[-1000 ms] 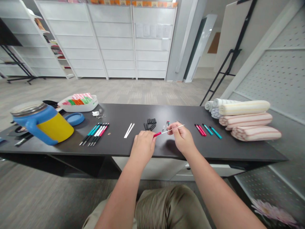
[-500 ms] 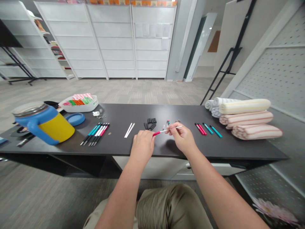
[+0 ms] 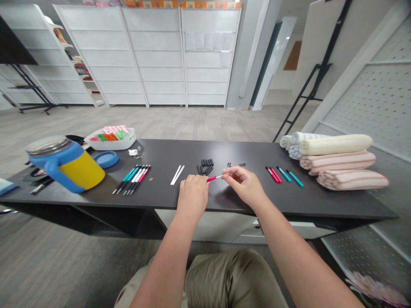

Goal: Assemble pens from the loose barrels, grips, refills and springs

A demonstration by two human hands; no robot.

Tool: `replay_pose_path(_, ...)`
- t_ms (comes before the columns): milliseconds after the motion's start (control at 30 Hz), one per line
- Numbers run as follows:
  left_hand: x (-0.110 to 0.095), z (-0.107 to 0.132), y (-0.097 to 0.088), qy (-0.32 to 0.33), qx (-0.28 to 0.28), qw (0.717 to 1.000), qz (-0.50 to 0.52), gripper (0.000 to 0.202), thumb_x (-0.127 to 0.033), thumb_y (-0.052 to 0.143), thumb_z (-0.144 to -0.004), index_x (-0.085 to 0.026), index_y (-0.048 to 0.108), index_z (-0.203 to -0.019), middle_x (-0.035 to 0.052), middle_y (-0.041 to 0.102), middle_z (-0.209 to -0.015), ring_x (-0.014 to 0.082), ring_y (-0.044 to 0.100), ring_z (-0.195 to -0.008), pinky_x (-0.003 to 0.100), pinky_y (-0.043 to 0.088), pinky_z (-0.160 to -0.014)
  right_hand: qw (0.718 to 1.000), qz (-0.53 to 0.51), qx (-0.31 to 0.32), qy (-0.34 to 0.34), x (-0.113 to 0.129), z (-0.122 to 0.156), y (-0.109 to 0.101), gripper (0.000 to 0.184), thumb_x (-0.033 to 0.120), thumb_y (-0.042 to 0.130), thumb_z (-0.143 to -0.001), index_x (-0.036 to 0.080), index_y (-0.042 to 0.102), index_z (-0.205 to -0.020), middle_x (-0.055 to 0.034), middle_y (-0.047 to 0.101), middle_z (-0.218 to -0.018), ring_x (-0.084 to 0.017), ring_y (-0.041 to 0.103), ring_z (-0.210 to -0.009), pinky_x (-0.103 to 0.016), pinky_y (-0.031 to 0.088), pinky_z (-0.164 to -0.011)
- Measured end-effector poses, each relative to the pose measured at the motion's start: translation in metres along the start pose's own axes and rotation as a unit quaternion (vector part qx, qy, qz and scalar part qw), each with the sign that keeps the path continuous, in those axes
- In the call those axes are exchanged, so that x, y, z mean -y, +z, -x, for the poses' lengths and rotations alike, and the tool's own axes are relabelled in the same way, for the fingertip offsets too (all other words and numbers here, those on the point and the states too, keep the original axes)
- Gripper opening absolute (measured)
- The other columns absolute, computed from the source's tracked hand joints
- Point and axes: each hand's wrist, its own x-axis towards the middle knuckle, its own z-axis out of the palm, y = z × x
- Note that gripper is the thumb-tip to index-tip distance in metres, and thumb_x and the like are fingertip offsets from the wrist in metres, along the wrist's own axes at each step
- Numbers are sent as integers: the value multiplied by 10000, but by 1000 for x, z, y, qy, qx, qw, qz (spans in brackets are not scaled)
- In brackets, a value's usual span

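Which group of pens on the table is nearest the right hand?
The four loose pens, two red and two teal, just right of the right hand; the larger bundle lies beyond the left hand.

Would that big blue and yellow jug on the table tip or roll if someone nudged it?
The jug already lies tilted on its side, so its round body would probably roll. Its blue handle might check that. It looks bulky, likely heavyish.

Bare tabletop (image 3: 160, 194) near edge; caps (image 3: 205, 166), pens (image 3: 282, 174) beyond.
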Motion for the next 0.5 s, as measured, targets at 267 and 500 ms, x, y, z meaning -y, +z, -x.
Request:
replay_pose_path(267, -1, 2, -4, 1, 0, 1000, -3, 224, -271, 490, -1066, -236, 683, -1175, 87, 735, -1137, 296, 598, -1091, 434, 460, -885, 997, 74, 21, 14, 8, 1, -1, 279, 479, 762, -890, 233, 819, -1006, -47, 819, -880, -213, 742, -757, -336, 575, -733)
replay_pose_path(500, 1, 2, -3, 6, 6, 1000, -3, 231, -276, 502, -1067, -245, 684, -1206, 76, 738, -1159, 288, 601, -1102, 428, 451, -894, 995, 97, -7, -17, 11, 1, -2, 219, 441, 748, -903, 247, 832, -963, -49, 831, -906, -232, 768, -824, -331, 583, -747)
